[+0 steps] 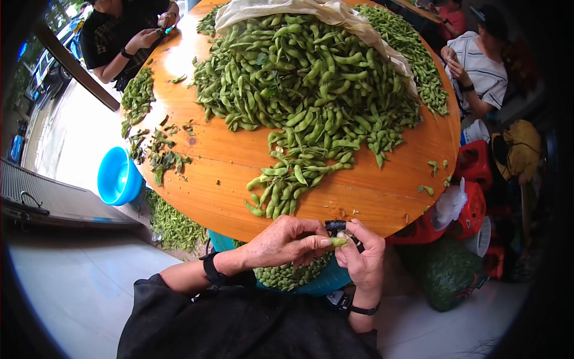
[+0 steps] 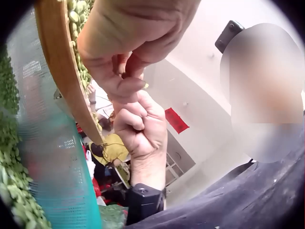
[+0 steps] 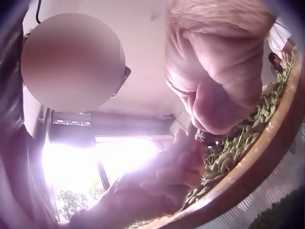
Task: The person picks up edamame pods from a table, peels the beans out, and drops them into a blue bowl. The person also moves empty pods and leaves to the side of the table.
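Just past the table's near edge, my left hand (image 1: 287, 242) pinches a green soybean pod (image 1: 338, 242) between thumb and fingers. Facing it, my right hand (image 1: 363, 257) grips a small black tool (image 1: 335, 225), whose exact kind I cannot tell; the fingers hide part of it. The pod's end lies against the right thumb. In the left wrist view the left hand (image 2: 138, 43) is above the right hand (image 2: 142, 126), fingers curled and close together. Under both hands sits a teal basket (image 1: 338, 278) holding small green beans (image 1: 293, 275).
A big heap of pods (image 1: 299, 72) covers much of the round wooden table (image 1: 209, 197), with a pale cloth (image 1: 371, 30) behind. Leaf scraps (image 1: 164, 155) lie left. A blue basin (image 1: 119, 176) stands beside the table, red stools (image 1: 472, 203) to the right. Other people sit around.
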Action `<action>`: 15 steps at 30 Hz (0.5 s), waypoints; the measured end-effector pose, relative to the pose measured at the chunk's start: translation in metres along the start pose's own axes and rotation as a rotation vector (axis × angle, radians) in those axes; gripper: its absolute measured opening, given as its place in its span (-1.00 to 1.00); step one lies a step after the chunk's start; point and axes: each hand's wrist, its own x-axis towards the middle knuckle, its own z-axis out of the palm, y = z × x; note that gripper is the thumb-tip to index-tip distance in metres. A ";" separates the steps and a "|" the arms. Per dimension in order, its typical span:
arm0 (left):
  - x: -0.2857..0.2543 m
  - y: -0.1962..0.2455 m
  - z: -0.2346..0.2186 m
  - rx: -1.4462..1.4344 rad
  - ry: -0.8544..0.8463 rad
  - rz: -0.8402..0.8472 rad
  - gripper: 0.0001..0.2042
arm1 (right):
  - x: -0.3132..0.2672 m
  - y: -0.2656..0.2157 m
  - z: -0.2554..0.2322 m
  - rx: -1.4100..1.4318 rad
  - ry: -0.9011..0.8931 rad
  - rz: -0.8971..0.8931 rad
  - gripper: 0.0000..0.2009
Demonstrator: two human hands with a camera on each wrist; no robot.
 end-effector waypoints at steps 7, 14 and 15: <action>0.001 0.000 0.005 -0.254 0.177 0.048 -0.79 | -0.005 -0.004 0.005 0.152 0.023 0.151 -0.76; 0.002 -0.009 0.016 -0.090 0.292 0.135 -0.78 | -0.003 0.000 0.003 0.228 -0.012 0.148 -0.73; 0.003 -0.010 0.015 -0.074 0.293 0.135 -0.78 | -0.003 0.001 0.003 0.217 -0.012 0.154 -0.72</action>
